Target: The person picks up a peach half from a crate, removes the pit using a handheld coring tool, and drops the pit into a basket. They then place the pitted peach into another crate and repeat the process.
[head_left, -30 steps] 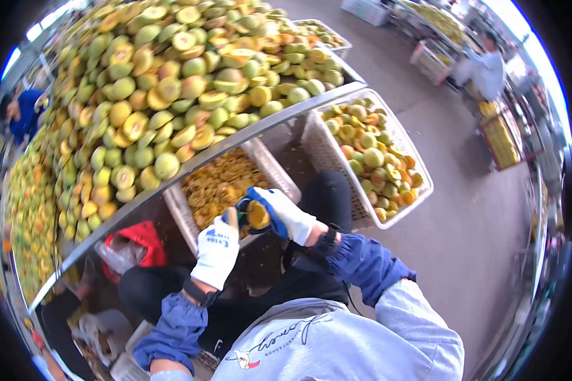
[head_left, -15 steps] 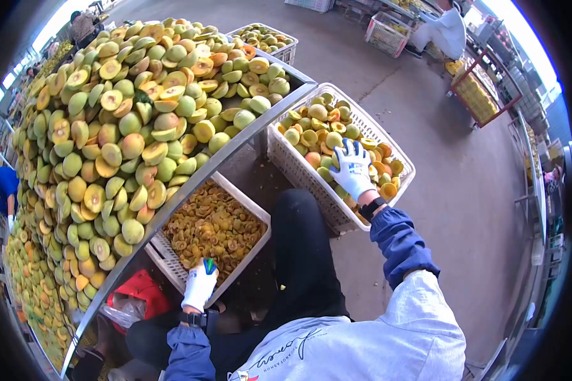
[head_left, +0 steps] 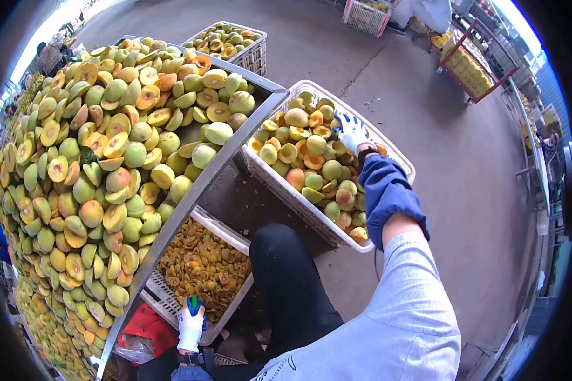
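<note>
My right hand (head_left: 353, 132), in a white glove with blue fingers, reaches over the far right side of a white crate (head_left: 292, 202) of halved fruit. Its fingers are spread against the fruit halves (head_left: 316, 145), which look like green-yellow apricots or small peaches. My left hand (head_left: 191, 325), gloved the same way, is closed around a small green tool (head_left: 194, 305); most of it is hidden in the fist. Below that hand stands another white crate (head_left: 235, 237), full of brownish-yellow pits or scraps (head_left: 203, 263).
A metal-edged table (head_left: 194, 190) heaped with halved fruit (head_left: 102, 184) fills the left side. Another fruit crate (head_left: 253, 56) stands behind it. A red bag (head_left: 149, 327) lies under the table edge. A cart (head_left: 476, 63) and a seated person (head_left: 422, 14) are farther off.
My view has shifted, and more of the fruit crate's near end shows. My right hand has moved toward the crate's far right rim. My left hand still grips the green tool by the scrap crate.
</note>
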The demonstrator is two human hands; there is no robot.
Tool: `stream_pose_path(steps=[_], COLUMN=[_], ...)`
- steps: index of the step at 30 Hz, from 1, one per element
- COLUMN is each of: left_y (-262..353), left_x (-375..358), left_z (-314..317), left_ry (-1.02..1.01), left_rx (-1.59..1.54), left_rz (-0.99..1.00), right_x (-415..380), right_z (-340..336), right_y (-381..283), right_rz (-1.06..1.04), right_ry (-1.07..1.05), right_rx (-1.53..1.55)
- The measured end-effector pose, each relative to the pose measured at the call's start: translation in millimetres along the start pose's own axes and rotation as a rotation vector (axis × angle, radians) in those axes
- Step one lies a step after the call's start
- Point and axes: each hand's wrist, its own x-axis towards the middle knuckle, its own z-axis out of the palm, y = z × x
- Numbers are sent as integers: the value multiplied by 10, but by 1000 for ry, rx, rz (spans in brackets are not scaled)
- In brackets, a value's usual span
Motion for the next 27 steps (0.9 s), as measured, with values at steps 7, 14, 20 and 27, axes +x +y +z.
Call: stream_pose_path(steps=[7, 14, 20, 27], left_y=[-35, 51, 308, 112], left_x=[103, 210, 158, 76], left_z=[21, 46, 101, -16], left_ry=[35, 17, -3, 23], left_rx=[-127, -138, -242, -333], left_rz=[-79, 0, 28, 11], right_x=[204, -339, 29, -1303], right_z=[-106, 132, 60, -453], right_y=[-302, -1362, -1547, -708], right_rz=[162, -222, -218, -224], right_ry=[-73, -68, -171, -111], right_rx=[-122, 118, 167, 87])
